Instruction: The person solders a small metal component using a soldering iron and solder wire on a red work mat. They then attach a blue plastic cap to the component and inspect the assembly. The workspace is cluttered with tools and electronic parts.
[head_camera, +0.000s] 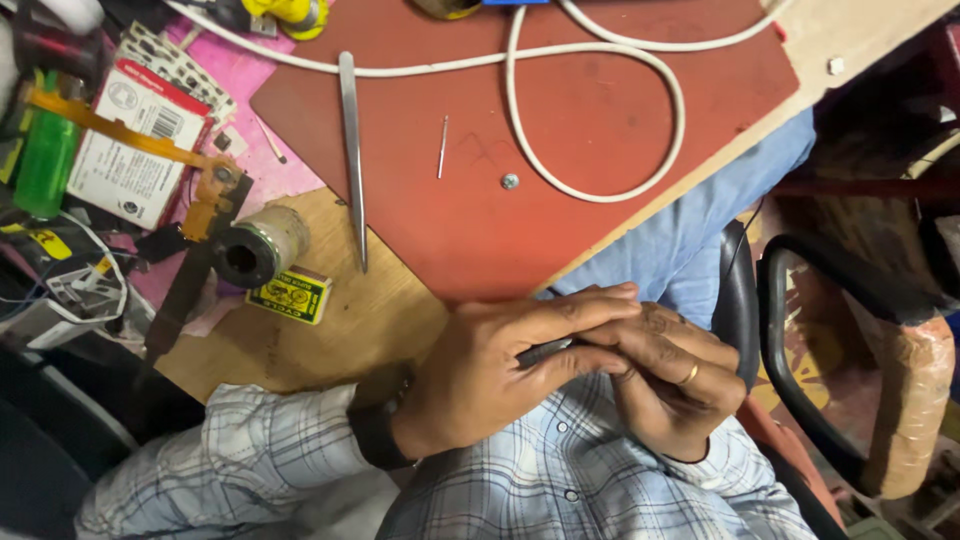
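Both hands are held together in front of my checked shirt, just off the table's near edge. My left hand (497, 368), with a dark band at the wrist, lies over a thin dark flat object (545, 351), of which only a sliver shows. My right hand (672, 388), a ring on one finger, grips the same object from the right. The fingers hide what the object is.
On the red mat (590, 110) lie metal tweezers (351, 150), a thin pin (442, 147), a small screw (510, 181) and a looped white cable (600, 70). A solder spool (256, 246), a yellow box (290, 295) and a green bottle (44, 160) sit left. A black chair armrest (800, 390) is at right.
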